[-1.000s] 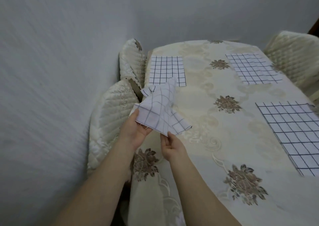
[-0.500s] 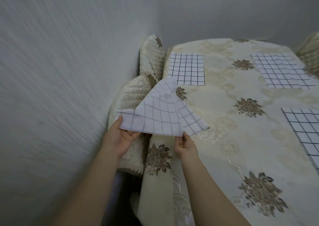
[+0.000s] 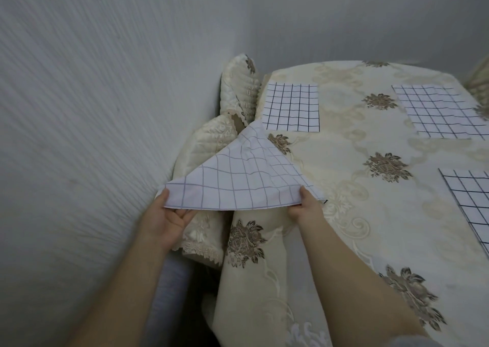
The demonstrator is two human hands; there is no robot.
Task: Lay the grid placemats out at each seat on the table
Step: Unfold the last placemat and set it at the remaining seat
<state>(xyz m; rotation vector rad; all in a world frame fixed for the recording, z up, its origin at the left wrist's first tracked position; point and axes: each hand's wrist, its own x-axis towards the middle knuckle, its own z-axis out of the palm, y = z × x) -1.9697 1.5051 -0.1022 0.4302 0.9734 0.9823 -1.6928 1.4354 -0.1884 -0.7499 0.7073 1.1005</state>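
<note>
A mat [image 3: 238, 177] is held spread over the cloth-covered worktop [image 3: 344, 214] edge, pinched by left grip [image 3: 166, 214] and right grip [image 3: 304, 206]; a grey wall [image 3: 79, 108] runs alongside.

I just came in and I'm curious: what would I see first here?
The left hand and right hand hold a grid placemat spread over the flowery tablecloth's left edge. Flat on it lie the far-left placemat, far-right placemat and near-right placemat.

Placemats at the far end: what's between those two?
Just tablecloth with one brown flower, between the left placemat and the right placemat, in the head view.
</note>
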